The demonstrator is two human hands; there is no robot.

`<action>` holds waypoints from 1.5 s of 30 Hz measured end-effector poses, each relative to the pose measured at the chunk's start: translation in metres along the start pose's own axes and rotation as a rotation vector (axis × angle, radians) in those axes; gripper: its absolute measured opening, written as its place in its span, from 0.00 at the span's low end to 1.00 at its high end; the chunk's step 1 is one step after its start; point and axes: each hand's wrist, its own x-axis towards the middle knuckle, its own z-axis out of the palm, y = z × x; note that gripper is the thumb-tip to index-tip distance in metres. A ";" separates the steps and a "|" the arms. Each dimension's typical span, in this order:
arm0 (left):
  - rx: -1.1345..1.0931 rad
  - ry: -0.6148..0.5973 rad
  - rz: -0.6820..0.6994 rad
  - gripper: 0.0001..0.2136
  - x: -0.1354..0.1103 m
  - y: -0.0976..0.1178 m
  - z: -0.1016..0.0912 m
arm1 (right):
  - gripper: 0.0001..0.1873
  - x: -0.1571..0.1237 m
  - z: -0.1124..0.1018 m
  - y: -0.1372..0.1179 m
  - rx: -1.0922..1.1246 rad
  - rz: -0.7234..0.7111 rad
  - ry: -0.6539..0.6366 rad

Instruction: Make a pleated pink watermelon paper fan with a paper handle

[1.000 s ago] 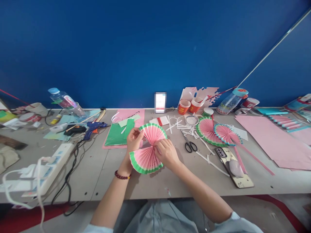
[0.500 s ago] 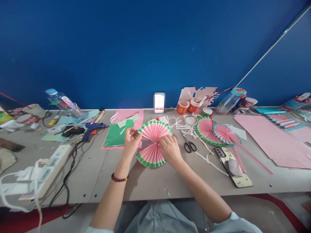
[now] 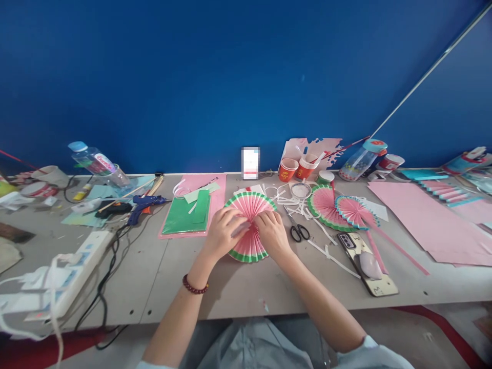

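Note:
A round pleated paper fan [image 3: 251, 251], pink with a green-and-white striped rim, lies spread on the table in front of me. My right hand [image 3: 272, 233] pinches it just right of its centre, where the folds meet. Over the fan's left side reaches my left hand [image 3: 226, 233], its fingers and thumb apart and pointing at the centre. Whether those fingertips press on the paper is hard to see. Both hands cover the fan's left and right edges in part.
Black-handled scissors [image 3: 299, 233], white paper strips [image 3: 323, 230] and two finished-looking fans [image 3: 326, 205] lie at right, with a phone [image 3: 378, 287] nearer me. Green sheets [image 3: 184, 218], a blue glue gun [image 3: 144, 205] and a power strip [image 3: 86, 261] are at left. Paper cups [image 3: 288, 169] stand behind.
The gap on the fan's left side has closed, so the fan now reads as a full circle. My left hand has moved right and down, from the upper edge towards the centre.

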 end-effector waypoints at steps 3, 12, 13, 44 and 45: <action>0.037 -0.075 0.021 0.06 -0.003 0.003 0.010 | 0.09 0.000 0.001 0.000 -0.001 -0.008 -0.017; 0.027 -0.109 -0.050 0.05 -0.006 0.003 0.018 | 0.10 0.000 0.003 -0.001 0.012 -0.014 -0.041; 0.025 -0.113 -0.057 0.06 -0.006 0.004 0.018 | 0.10 0.000 0.003 -0.001 0.011 -0.013 -0.039; -0.044 -0.234 -0.176 0.03 -0.011 -0.005 0.031 | 0.08 -0.004 0.018 0.001 0.079 0.022 -0.166; -0.045 -0.245 -0.184 0.04 -0.011 -0.006 0.032 | 0.08 -0.004 0.018 0.001 0.078 0.026 -0.185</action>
